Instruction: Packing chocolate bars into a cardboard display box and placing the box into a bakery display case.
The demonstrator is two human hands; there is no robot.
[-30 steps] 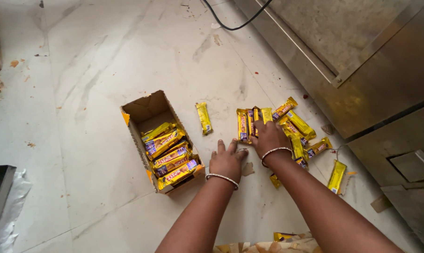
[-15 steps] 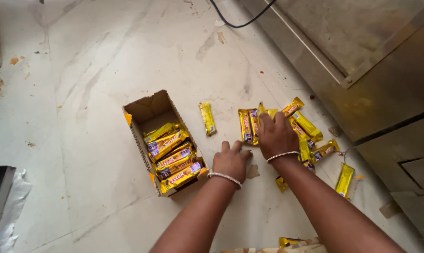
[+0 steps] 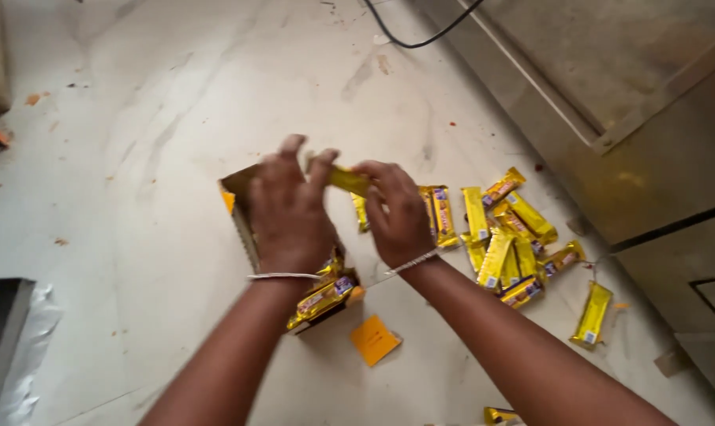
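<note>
Yellow wrapped bar (image 3: 346,180): held level between fingertips of left hand (image 3: 290,209) and right hand (image 3: 397,213), above the floor. Open cardboard box (image 3: 239,207) beneath, flat on floor, packed with matching yellow-purple bars (image 3: 323,298) lying side by side.

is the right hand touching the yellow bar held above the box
Touching. The head view shows the right hand with its fingers closed on one end of the yellow bar, above the cardboard box.
</note>
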